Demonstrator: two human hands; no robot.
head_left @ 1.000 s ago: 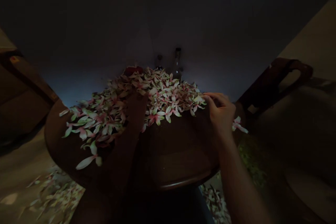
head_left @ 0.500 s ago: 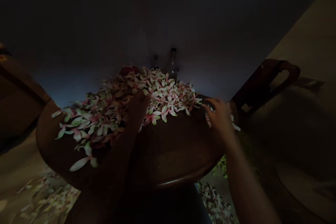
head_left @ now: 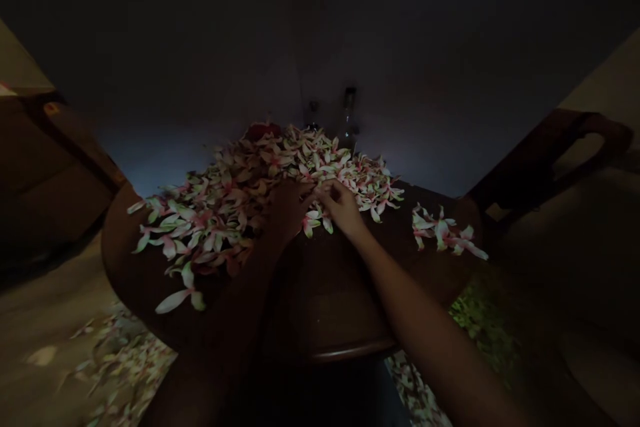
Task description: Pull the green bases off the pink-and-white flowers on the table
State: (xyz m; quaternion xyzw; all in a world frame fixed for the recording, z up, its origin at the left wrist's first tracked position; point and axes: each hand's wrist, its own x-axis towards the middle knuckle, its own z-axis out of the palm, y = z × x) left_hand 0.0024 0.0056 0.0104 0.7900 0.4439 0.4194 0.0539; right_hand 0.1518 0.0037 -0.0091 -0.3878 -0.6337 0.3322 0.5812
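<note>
A large heap of pink-and-white flowers (head_left: 215, 213) with greenish tips covers the far and left part of a dark round wooden table (head_left: 345, 320). At the near edge of this heap my hands meet, fingertips almost touching. My left hand (head_left: 293, 203) lies in deep shadow, its fingers curled together. Thumb and forefinger of my right hand (head_left: 340, 203) are pinched beside the left fingertips. Whatever sits between the fingers is too small and dark to make out. To the right, apart from the heap, is a small group of flowers (head_left: 443, 233).
A glass bottle (head_left: 349, 120) and a red object (head_left: 263, 131) stand behind the heap near the wall. A dark wooden chair (head_left: 540, 160) is at right, cardboard boxes (head_left: 55, 160) at left. Petals (head_left: 125, 367) and green pieces (head_left: 483, 327) lie below the table.
My right hand has moved left from the small group of flowers to meet my left hand, and its spread fingers have closed to a pinch. The view has turned slightly left.
</note>
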